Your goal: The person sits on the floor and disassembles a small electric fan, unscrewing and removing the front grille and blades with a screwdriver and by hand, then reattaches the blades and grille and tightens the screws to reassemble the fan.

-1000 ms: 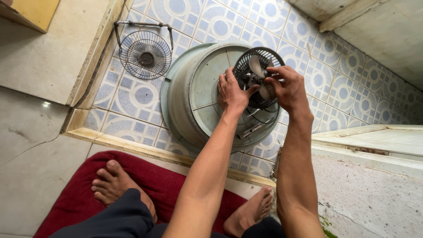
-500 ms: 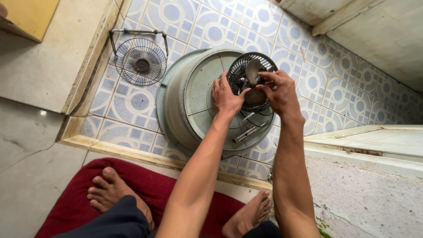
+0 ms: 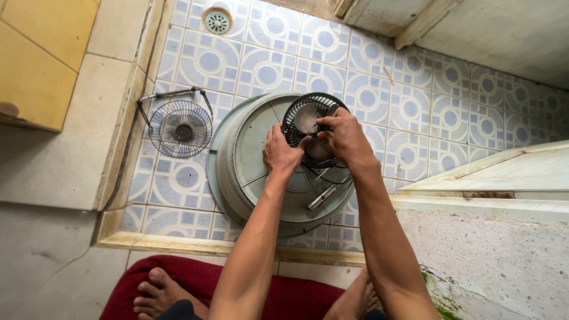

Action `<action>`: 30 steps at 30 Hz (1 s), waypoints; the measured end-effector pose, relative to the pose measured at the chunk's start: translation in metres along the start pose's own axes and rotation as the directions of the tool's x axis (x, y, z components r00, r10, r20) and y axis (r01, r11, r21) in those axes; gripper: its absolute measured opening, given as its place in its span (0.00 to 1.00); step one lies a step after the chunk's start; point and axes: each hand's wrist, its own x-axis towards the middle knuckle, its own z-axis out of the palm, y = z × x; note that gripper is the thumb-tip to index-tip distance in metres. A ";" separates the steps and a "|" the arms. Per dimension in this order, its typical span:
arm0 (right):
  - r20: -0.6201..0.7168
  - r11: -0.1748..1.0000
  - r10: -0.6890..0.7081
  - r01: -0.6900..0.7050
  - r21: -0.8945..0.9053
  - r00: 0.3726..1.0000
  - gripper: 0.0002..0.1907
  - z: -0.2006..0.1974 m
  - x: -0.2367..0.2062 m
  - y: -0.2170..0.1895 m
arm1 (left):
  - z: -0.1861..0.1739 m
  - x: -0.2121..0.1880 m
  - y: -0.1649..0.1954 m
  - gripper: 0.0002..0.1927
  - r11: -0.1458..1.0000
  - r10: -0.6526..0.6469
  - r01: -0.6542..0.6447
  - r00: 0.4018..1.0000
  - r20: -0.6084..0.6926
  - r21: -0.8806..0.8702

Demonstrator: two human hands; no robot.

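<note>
Both hands work on one small black fan point(image 3: 311, 127) that sits on an upturned grey basin point(image 3: 249, 172). The left hand point(image 3: 281, 151) is curled, its fingers closed on the lower left edge of the fan's wire guard. The right hand point(image 3: 344, 137) is bent over the guard's right side, fingertips pinching at the hub; how tightly cannot be told. The fan faces up toward the camera, its metal stand point(image 3: 323, 195) running down and away below the hands. Well to the left of the left hand lies one separate wire grille point(image 3: 179, 127), flat on the patterned tiled floor point(image 3: 415, 101). Beyond it is one round drain point(image 3: 217, 21). Two bare feet rest on a red mat point(image 3: 195, 278) near the elbows.
</note>
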 end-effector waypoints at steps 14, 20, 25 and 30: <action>0.227 0.967 0.084 -0.024 -0.254 0.970 0.04 -0.002 0.023 -0.006 | 0.008 0.008 -0.001 0.37 1.000 0.002 -0.002 1.000 -0.020 -0.016; 0.106 0.970 -0.156 0.172 -0.171 0.982 0.14 -0.007 0.015 0.004 | -0.003 0.004 -0.004 0.31 0.992 0.113 -0.112 0.993 0.023 -0.065; 0.098 0.962 -0.265 0.271 -0.043 0.959 0.16 -0.015 0.009 0.011 | -0.004 0.006 -0.014 0.25 0.976 0.173 -0.171 0.985 0.003 -0.132; 0.127 0.960 -0.219 0.237 -0.149 0.967 0.09 -0.011 0.014 0.015 | 0.002 0.006 -0.016 0.23 0.975 0.185 -0.185 0.983 -0.013 -0.126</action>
